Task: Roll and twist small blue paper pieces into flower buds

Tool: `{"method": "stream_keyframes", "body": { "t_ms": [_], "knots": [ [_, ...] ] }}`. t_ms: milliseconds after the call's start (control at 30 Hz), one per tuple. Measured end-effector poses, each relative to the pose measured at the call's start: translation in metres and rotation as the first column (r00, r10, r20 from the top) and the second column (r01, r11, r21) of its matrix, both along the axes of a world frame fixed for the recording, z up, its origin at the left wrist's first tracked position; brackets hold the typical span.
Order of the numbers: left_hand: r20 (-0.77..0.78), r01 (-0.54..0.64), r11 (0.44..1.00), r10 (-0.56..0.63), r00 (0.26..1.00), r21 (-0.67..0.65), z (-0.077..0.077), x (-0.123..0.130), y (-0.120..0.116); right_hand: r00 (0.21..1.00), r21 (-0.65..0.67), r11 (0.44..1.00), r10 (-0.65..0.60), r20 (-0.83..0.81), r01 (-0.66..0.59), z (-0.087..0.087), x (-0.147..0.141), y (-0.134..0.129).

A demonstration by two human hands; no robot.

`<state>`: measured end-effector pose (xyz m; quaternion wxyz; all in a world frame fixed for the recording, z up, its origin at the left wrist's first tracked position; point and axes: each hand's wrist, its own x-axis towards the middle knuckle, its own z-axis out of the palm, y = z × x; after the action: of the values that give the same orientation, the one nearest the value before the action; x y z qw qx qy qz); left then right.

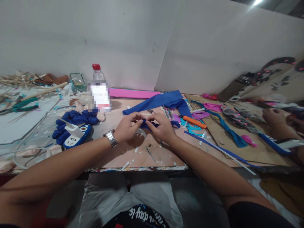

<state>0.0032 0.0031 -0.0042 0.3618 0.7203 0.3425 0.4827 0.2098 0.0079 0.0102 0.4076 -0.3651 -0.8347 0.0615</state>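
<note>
Nearest: bench (118,160), small white scraps scattered on it. My forearms come in over its front edge from both sides; hands low and close together at the middle, probably for steadiness.

Strip (149,125): dark blue, soft-looking, between both hands; whether it touches the bench I cannot tell. Left hand (125,128): thumb and curled forefinger pinch the strip. Right hand (163,128): similar pinch, thumb tips near each other. Such close grips likely give fine control of a short stretch. Folds under the fingers are hidden.

To the right: orange tool (194,122) among light-blue scraps, within easy reach, I judge. To the left: socket (77,139), white plug in it, beside a dark blue bundle (77,116); both off to the side, presumably out of the fingers' way.

Beyond: blue ribbon (152,103), folded at its right end, perhaps laid long to avoid creasing. Bottle (99,76) upright, pink bar (133,93) along the wall (133,41), likely to spare the front.
</note>
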Motion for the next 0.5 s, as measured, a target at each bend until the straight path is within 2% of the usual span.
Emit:
{"method": "stream_keyframes", "body": {
  "t_ms": [167,400,500],
  "knots": [
    [-0.005,-0.028,0.999,0.028,1.000,-0.022,-0.0005,0.0004,-0.0004,1.000,-0.001,1.000,0.007,-0.001,-0.007,-0.0002,-0.0011,-0.0005],
    [0.135,-0.010,0.979,0.038,0.990,-0.202,0.0004,0.0016,0.0040,1.000,0.023,0.999,0.025,0.010,-0.025,0.0048,0.0002,-0.0022],
    [0.142,0.003,0.981,0.025,0.990,-0.196,0.0005,0.0016,0.0041,1.000,0.035,0.999,0.014,0.005,-0.014,0.0052,0.0007,-0.0021]
  ]
}}
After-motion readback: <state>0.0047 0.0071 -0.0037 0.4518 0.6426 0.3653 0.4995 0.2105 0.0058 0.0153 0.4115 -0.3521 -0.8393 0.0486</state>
